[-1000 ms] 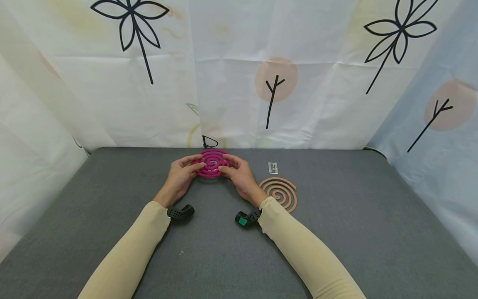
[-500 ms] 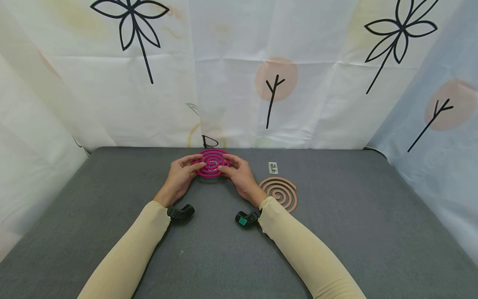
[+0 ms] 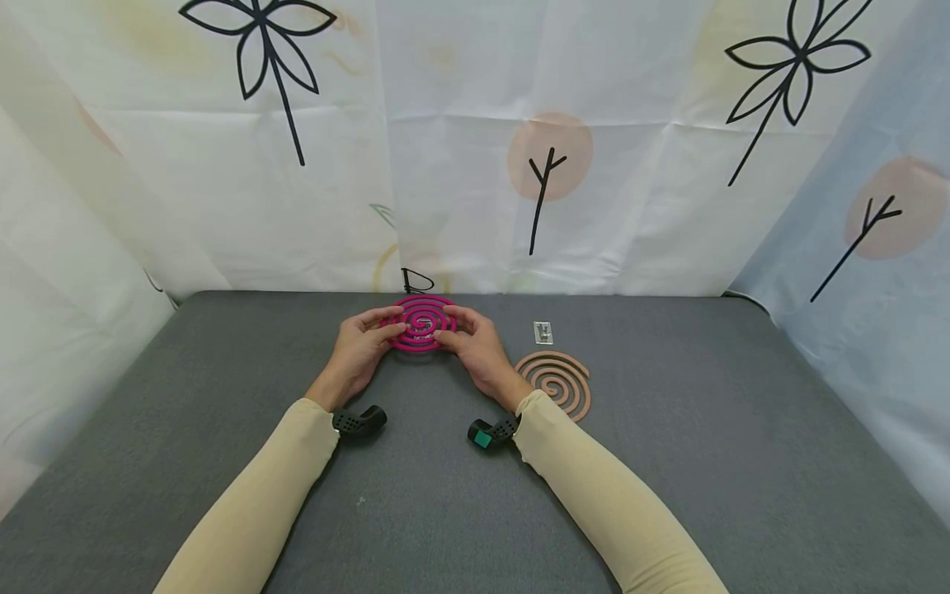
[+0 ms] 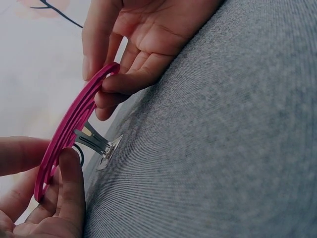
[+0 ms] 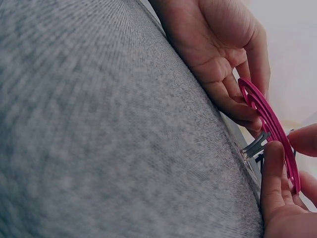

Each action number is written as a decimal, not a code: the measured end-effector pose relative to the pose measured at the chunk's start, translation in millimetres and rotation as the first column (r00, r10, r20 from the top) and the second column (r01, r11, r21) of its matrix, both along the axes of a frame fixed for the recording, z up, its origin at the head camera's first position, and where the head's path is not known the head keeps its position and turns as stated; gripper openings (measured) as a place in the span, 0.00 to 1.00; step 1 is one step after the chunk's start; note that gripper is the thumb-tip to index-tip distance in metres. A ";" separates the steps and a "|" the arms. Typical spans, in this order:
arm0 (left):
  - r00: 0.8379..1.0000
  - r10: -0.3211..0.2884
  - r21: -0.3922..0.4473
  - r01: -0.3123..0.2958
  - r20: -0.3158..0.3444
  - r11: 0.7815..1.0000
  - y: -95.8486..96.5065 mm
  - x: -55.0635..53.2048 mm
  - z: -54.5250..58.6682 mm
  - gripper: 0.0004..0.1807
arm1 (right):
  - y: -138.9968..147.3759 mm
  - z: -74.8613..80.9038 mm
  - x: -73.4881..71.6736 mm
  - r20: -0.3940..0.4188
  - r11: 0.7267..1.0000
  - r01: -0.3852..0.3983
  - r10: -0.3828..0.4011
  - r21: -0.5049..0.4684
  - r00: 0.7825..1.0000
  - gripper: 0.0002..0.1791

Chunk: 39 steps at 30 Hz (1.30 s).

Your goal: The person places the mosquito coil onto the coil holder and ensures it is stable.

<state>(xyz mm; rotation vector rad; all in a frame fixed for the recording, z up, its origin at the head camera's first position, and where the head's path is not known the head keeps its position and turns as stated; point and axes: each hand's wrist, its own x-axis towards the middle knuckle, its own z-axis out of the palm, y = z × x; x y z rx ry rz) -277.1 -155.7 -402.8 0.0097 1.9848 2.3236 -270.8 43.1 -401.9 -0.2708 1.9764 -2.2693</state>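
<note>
In the head view a pink mosquito coil (image 3: 420, 323) is held by both hands near the table's far edge. My left hand (image 3: 358, 355) pinches its left rim between thumb and fingers. The opposite rim is pinched the same way by my right hand (image 3: 477, 351). Seen from the left wrist, the coil (image 4: 74, 116) is raised above the cloth, its face tilted. Beneath it stands a small metal coil stand (image 4: 94, 141) with upright prongs, their tips right at the coil's middle. The right wrist view shows the same stand (image 5: 255, 145) partly hidden by a fingertip.
A brown mosquito coil (image 3: 552, 391) lies on the grey cloth-covered table (image 3: 416, 511), just right of the right wrist. Behind it lies a second small metal stand (image 3: 543, 333). Printed white curtains (image 3: 460, 165) hang close behind the table.
</note>
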 end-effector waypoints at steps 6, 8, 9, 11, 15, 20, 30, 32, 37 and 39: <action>1.000 -0.003 0.005 0.003 -0.002 1.000 0.2 -0.7 -0.5 0.25 | 0.3 1.1 1.0 -0.011 1.000 -0.002 0.002 0.030 1.000 0.30; 1.000 -0.004 0.006 0.004 -0.004 1.000 0.2 -0.5 -0.5 0.25 | 0.1 1.8 1.6 -0.012 0.999 0.000 0.000 0.035 1.000 0.31; 1.000 -0.003 0.006 0.003 -0.005 1.000 0.1 -0.3 -0.4 0.24 | -0.1 2.0 1.7 -0.011 0.999 0.001 -0.001 0.037 1.000 0.31; 1.000 -0.003 0.001 0.003 -0.007 1.000 0.0 0.1 -0.1 0.25 | -0.2 2.2 2.0 -0.013 0.999 0.004 -0.003 0.042 1.000 0.31; 1.000 0.003 -0.010 -0.003 -0.008 1.000 0.1 0.8 0.1 0.24 | -0.6 1.6 1.6 -0.016 0.999 0.008 -0.008 0.049 1.000 0.31; 1.000 0.012 -0.025 -0.012 -0.003 1.000 0.1 0.2 -0.3 0.24 | -0.5 1.3 1.5 -0.013 0.998 0.011 -0.010 0.059 1.000 0.31; 1.000 0.019 -0.035 -0.019 0.004 0.999 0.7 -0.2 -0.7 0.23 | -0.7 1.4 1.6 -0.012 0.995 0.024 -0.023 0.099 1.000 0.31; 1.000 0.018 -0.040 -0.018 0.005 0.999 0.9 -0.4 -0.8 0.23 | -0.6 1.6 2.0 -0.012 0.995 0.024 -0.023 0.101 1.000 0.30; 1.000 0.020 -0.058 -0.020 0.006 0.998 1.0 -0.5 -1.1 0.23 | -0.1 2.7 3.1 -0.018 0.994 0.025 -0.023 0.103 1.000 0.30; 1.000 0.022 -0.058 -0.021 0.004 0.998 1.0 -0.4 -1.0 0.23 | -0.3 2.7 3.3 -0.019 0.994 0.026 -0.024 0.104 1.000 0.30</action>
